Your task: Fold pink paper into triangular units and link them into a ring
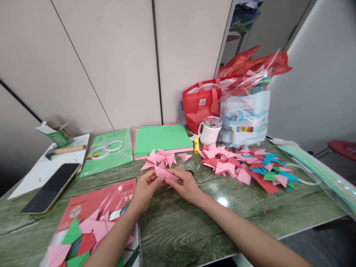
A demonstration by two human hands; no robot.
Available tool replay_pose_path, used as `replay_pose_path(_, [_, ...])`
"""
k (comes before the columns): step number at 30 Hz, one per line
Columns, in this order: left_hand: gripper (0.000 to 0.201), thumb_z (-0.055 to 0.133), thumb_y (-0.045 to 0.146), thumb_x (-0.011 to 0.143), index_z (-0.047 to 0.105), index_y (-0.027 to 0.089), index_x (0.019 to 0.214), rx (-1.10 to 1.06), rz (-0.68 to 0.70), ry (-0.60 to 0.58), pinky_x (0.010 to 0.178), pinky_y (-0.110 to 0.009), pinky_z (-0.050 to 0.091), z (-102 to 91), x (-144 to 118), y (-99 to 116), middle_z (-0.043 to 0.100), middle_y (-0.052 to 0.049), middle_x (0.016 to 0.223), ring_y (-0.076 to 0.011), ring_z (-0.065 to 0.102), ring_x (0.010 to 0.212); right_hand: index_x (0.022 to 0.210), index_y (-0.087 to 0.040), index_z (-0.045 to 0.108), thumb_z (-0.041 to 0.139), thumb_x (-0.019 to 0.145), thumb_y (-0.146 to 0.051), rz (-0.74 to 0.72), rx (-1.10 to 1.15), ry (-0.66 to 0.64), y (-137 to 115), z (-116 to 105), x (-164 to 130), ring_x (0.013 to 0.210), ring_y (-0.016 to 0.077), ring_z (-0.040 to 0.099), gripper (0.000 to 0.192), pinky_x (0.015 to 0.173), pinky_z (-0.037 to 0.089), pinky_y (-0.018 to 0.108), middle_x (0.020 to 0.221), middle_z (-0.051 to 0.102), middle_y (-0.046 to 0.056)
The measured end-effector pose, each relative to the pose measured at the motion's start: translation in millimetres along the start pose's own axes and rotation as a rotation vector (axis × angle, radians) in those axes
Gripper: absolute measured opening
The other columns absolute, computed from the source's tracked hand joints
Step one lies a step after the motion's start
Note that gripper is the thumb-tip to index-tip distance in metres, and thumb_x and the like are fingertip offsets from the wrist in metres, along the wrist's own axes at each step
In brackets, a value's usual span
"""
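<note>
Pink paper [163, 172], green table [180, 230], pale wall [111, 55].

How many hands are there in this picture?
2: the left hand grips the left side of a folded pink paper, and the right hand its right side. No other hand shows.

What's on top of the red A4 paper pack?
Pink paper pieces, green paper pieces and red paper pieces, folded, lie on the A4 paper pack. Whatever the left forearm covers there can't be seen.
</note>
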State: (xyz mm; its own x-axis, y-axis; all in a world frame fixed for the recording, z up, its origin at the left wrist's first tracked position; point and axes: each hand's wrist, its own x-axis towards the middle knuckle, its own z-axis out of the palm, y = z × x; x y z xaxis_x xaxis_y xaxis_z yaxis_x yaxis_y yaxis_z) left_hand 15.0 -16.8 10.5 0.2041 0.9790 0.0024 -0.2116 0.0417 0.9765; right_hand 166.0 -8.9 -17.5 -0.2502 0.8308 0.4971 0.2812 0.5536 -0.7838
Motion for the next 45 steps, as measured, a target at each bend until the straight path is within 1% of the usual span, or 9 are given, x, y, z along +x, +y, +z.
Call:
replay_pose_path(7, [0.028, 0.066, 0.033, 0.066, 0.064, 0.013, 0.087, 0.183, -0.042, 0.028, 0.06, -0.03, 0.053, 1.2, -1, 3, 0.069, -0.008, 0.085, -0.0195, 0.064, 0.071, 0.097, -0.018, 0.062, 0.056, 0.078, -0.029, 0.082, 0.014, -0.017, -2, 1, 1, 0.078, 0.017, 0.059, 0.023, 0.071, 0.045, 0.028, 0.088, 0.066, 0.005])
replay_pose_path(11, [0.026, 0.065, 0.035, 0.065, 0.062, 0.013, 0.078, 0.268, -0.086, 0.032, 0.054, -0.027, 0.052, 1.6, -1, 0, 0.068, -0.006, 0.07, -0.0184, 0.064, 0.063, 0.091, -0.017, 0.063, 0.056, 0.077, -0.032, 0.201, 0.198, -0.052, -1, 2, 1, 0.073, 0.0155, 0.059, 0.021, 0.065, 0.046, 0.026, 0.082, 0.066, 0.004])
replay_pose_path(14, [0.025, 0.063, 0.036, 0.066, 0.058, 0.013, 0.075, 0.346, -0.068, 0.089, 0.04, -0.021, 0.043, 0.3, -1, -2, 0.062, -0.001, 0.055, -0.0132, 0.057, 0.045, 0.081, -0.016, 0.062, 0.06, 0.074, -0.033, 0.278, 0.34, -0.019, 1, 2, 3, 0.069, 0.0144, 0.058, 0.019, 0.063, 0.046, 0.025, 0.076, 0.064, 0.003])
replay_pose_path(16, [0.024, 0.063, 0.036, 0.067, 0.056, 0.015, 0.074, 0.408, 0.005, 0.157, 0.034, -0.017, 0.034, -1.4, 0, -3, 0.055, 0.004, 0.047, -0.0087, 0.048, 0.035, 0.076, -0.015, 0.06, 0.063, 0.07, -0.034, 0.335, 0.419, 0.03, 4, 2, 4, 0.064, 0.0131, 0.057, 0.02, 0.061, 0.046, 0.025, 0.07, 0.062, 0.001])
replay_pose_path(19, [0.023, 0.062, 0.037, 0.068, 0.058, 0.015, 0.076, 0.479, 0.11, 0.218, 0.034, -0.016, 0.03, -4.1, 1, -2, 0.05, 0.006, 0.044, -0.0061, 0.041, 0.033, 0.074, -0.016, 0.057, 0.068, 0.063, -0.035, 0.42, 0.54, 0.087, 8, 0, 7, 0.061, 0.0118, 0.057, 0.025, 0.058, 0.046, 0.024, 0.067, 0.061, 0.0])
replay_pose_path(24, [0.031, 0.054, 0.043, 0.073, 0.06, 0.014, 0.076, 0.504, 0.037, 0.139, 0.034, -0.018, 0.03, -3.5, 1, 1, 0.052, 0.004, 0.044, -0.0075, 0.041, 0.033, 0.081, -0.016, 0.056, 0.072, 0.059, -0.031, 0.456, 0.596, 0.055, 5, -3, 7, 0.066, 0.0115, 0.059, 0.032, 0.064, 0.047, 0.024, 0.074, 0.062, 0.0])
replay_pose_path(31, [0.027, 0.062, 0.038, 0.067, 0.058, 0.013, 0.061, 0.528, 0.01, 0.088, 0.04, -0.019, 0.031, -4.6, 0, 2, 0.053, 0.003, 0.045, -0.0078, 0.043, 0.037, 0.083, -0.015, 0.057, 0.07, 0.061, -0.031, 0.438, 0.521, -0.062, -5, -3, 6, 0.064, 0.0114, 0.058, 0.03, 0.06, 0.045, 0.024, 0.072, 0.063, 0.0])
replay_pose_path(38, [0.023, 0.063, 0.036, 0.069, 0.062, 0.013, 0.064, 0.407, 0.028, 0.074, 0.048, -0.021, 0.04, -5.3, 0, 1, 0.059, 0.001, 0.052, -0.011, 0.052, 0.047, 0.07, -0.014, 0.061, 0.064, 0.067, -0.037, 0.405, 0.481, -0.096, -2, -3, 6, 0.053, 0.0081, 0.049, 0.023, 0.049, 0.04, 0.02, 0.062, 0.057, -0.002])
replay_pose_path(45, [0.029, 0.062, 0.042, 0.068, 0.063, 0.014, 0.061, 0.2, -0.067, 0.094, 0.05, -0.024, 0.048, -1.4, 0, 2, 0.058, 0.001, 0.052, -0.0131, 0.055, 0.048, 0.068, -0.015, 0.063, 0.066, 0.065, -0.037, 0.395, 0.445, -0.065, -2, -4, 7, 0.054, 0.0093, 0.05, 0.023, 0.051, 0.041, 0.022, 0.062, 0.059, -0.001])
